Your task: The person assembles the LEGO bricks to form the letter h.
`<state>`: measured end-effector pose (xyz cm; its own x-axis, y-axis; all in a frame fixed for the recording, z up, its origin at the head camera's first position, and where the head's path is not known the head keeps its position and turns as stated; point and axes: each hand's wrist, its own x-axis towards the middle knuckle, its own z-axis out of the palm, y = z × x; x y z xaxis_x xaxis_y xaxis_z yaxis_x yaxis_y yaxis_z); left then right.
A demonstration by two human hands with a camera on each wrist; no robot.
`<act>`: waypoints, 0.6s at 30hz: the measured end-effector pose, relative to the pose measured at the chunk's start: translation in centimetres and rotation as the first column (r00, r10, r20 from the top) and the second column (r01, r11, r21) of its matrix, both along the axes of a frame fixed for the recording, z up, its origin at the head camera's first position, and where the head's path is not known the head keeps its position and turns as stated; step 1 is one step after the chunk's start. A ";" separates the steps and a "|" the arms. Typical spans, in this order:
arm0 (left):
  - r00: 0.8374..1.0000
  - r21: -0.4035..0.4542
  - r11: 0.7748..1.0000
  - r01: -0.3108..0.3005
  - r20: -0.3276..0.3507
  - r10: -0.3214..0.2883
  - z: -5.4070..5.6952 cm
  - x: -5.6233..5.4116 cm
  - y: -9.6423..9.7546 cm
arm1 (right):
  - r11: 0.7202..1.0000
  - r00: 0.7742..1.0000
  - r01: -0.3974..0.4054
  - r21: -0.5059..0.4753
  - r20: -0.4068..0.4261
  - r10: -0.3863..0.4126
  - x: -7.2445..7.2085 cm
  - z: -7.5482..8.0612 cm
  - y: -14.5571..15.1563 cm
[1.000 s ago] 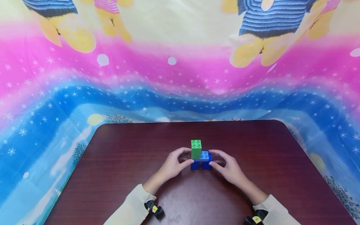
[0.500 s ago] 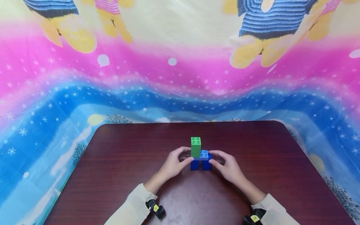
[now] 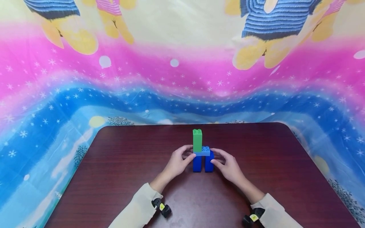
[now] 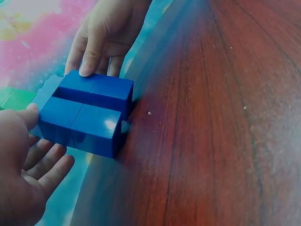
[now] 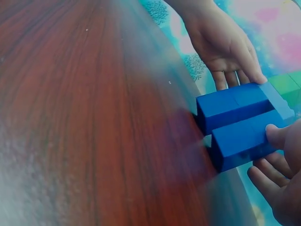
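Observation:
A structure of toy building blocks stands near the middle of the table. It has two dark blue columns (image 3: 197,163) side by side with a narrow gap, each made of stacked blocks. A light blue block (image 3: 205,152) bridges their tops, and a green block stack (image 3: 197,141) rises from its left end. My left hand (image 3: 177,162) grips the left side near the light blue block, thumb in front. On the other side, my right hand (image 3: 229,166) holds the right column, thumb on its front face. In the wrist views, fingers of both hands reach behind the columns, partly hidden.
The dark reddish-brown wooden table (image 3: 128,152) has rounded far corners. Behind it hangs a patterned cloth (image 3: 171,76) in pink and blue. Black devices with yellow marks (image 3: 162,207) are strapped at both sleeve cuffs.
The structure's top has shifted up and away in the head view while its base stays about in place. More of the front faces shows. Both hands have moved slightly up with it.

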<state>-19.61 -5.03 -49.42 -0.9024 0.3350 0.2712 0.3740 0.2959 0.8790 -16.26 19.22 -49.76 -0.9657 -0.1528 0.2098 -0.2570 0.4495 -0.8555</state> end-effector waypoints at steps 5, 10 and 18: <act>0.999 -0.016 0.999 -0.037 -0.025 0.036 -0.4 -0.2 0.1 | 0.999 1.000 -0.021 0.031 -0.016 0.022 -0.1 -0.6 -0.2; 0.998 -0.001 0.998 -0.058 -0.038 0.058 -0.7 -0.2 0.4 | 0.998 0.998 -0.029 0.057 -0.057 0.032 -0.2 -1.1 -0.3; 0.994 0.001 0.996 -0.089 -0.065 0.089 -1.3 0.0 0.6 | 0.998 0.998 -0.020 0.058 -0.051 0.023 -0.6 -1.2 -0.3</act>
